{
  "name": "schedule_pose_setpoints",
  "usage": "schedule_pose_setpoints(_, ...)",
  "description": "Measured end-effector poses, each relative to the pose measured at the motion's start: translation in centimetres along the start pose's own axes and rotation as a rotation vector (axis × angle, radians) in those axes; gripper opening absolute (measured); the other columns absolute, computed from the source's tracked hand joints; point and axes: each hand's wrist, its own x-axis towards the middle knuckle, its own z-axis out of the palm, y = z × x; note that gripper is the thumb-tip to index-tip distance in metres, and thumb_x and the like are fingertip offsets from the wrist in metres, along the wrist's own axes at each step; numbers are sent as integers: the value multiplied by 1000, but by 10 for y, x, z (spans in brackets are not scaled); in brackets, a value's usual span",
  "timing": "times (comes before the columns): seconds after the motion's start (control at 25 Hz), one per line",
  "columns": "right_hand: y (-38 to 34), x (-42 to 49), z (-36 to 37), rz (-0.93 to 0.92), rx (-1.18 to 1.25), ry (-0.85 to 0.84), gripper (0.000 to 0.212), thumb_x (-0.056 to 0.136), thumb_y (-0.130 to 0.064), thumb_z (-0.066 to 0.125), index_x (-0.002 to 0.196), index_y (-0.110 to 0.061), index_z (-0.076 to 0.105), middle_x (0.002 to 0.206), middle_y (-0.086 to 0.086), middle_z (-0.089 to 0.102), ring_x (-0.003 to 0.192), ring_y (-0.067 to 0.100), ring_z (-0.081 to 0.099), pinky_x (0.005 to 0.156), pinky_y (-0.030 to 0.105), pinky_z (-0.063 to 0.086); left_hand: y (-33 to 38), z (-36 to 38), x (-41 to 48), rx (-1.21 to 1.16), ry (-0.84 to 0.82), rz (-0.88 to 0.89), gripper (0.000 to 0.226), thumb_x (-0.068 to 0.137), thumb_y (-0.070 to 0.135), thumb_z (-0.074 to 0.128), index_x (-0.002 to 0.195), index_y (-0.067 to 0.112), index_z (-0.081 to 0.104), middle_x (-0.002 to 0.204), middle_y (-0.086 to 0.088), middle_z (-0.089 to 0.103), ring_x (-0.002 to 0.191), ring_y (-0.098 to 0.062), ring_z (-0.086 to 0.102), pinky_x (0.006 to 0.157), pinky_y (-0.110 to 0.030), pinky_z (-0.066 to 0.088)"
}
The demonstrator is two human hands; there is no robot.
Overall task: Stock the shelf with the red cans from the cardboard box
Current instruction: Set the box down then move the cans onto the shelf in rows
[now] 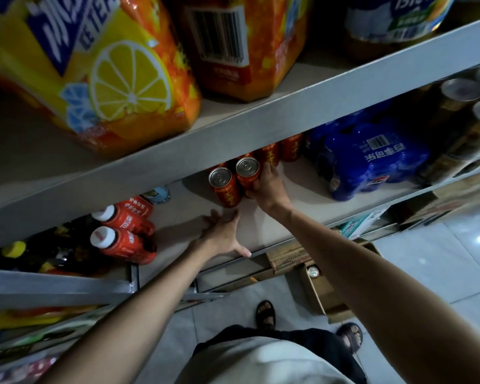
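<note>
Right hand (pixel 269 187) gripped a red can (pixel 247 173) on the shelf (pixel 302 187), seating it beside another; left hand (pixel 222 231) lay open, empty. Next: probably another can from the cardboard box (pixel 320 295) below.

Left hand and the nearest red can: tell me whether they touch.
Apart. The head view shows bare shelf between the left hand, flat on the board, and the can. The right hand grips the next can.
</note>
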Motion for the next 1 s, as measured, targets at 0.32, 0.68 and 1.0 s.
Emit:
schedule_pose_setpoints(0.32, 2, -7, -5, 64, 87, -84, 73, 78, -17, 78, 139, -13, 39, 136, 13, 50, 121, 30, 53, 103, 41, 44, -8, 3, 7, -3, -40, -47, 129, 63, 67, 74, 156, 25, -5, 157, -34, 3, 144, -56, 4, 116, -63, 17)
schedule_pose_setpoints(0.68, 116, -140, -76, 351, 271, 233, 22, 87, -6, 62, 89, -28, 64, 87, -12, 65, 72, -2, 62, 56, 8, 47, 103, 10, -32, -232, 541, 514, 22, 84, 23, 65, 106, 20, 64, 103, 0, 69, 92, -20, 64, 79, -30, 52)
schedule_pose_setpoints(1.0, 289, -247, -139, 861, 302, 83, 14, 87, 0, 58, 78, -8, 65, 71, 11, 62, 57, 18, 54, 48, 24, 40, 240, 68, -28, -731, -360, 188, 11, 96, 8, 53, 105, 11, 56, 90, -8, 63, 59, -9, 59, 50, -17, 44)
